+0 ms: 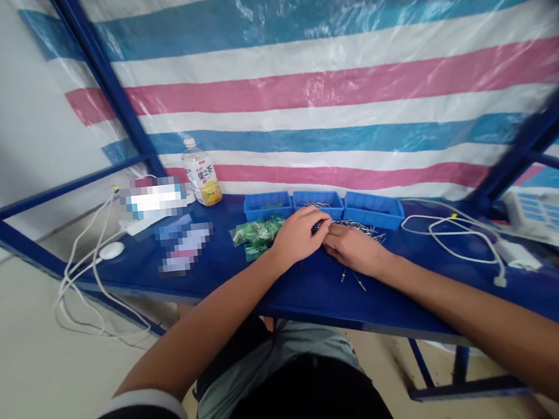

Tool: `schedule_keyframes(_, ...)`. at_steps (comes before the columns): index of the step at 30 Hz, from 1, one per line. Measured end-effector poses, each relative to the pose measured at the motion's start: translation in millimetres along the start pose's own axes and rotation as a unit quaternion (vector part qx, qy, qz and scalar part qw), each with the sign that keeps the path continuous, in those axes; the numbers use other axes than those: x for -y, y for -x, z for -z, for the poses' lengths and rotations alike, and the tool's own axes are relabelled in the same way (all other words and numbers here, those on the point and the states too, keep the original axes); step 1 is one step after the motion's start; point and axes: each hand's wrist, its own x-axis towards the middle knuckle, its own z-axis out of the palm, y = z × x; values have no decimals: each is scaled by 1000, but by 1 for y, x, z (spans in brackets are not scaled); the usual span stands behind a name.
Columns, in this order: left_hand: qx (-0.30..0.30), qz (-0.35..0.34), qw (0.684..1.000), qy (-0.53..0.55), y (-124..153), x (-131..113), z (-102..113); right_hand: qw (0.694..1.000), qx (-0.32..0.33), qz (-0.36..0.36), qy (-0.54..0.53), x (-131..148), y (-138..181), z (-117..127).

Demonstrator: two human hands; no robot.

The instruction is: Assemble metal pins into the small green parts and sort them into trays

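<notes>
My left hand (298,235) and my right hand (355,247) meet over the middle of the blue table, fingertips close together or touching. The left fingers are bent towards the thumb, and the right hand is curled with its fingers closed. What either holds is hidden. Beside and behind my right hand lies a pile of thin metal pins that look like blind rivets (368,228). Two loose rivets (359,281) lie nearer me. Small green plastic bags (258,232) are heaped just left of my left hand.
Three blue bins (373,211) stand in a row behind the hands; the middle one holds metal pins. At the left are a drink bottle (201,174) and blurred-out items. White cables (453,235) and a white device (547,218) lie right. Blue frame posts flank the table.
</notes>
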Motion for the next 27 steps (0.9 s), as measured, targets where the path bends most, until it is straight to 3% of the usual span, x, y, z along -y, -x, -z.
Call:
schedule_keyframes(5,0,16,1000,0,0,4,0,998,-47,-7,-45,-4,3,2)
schedule_keyframes(15,16,14,999,39,0,10,-3,967,-204,-100,-116,-7,4,20)
schedule_keyframes(22,6,36,996,77,-3,5,1,959,-219,-124,-129,-7,6,20)
schedule_keyframes(27,-42,78,991,98,-4,6,6,929,-241,-174,-222,-7,7,15)
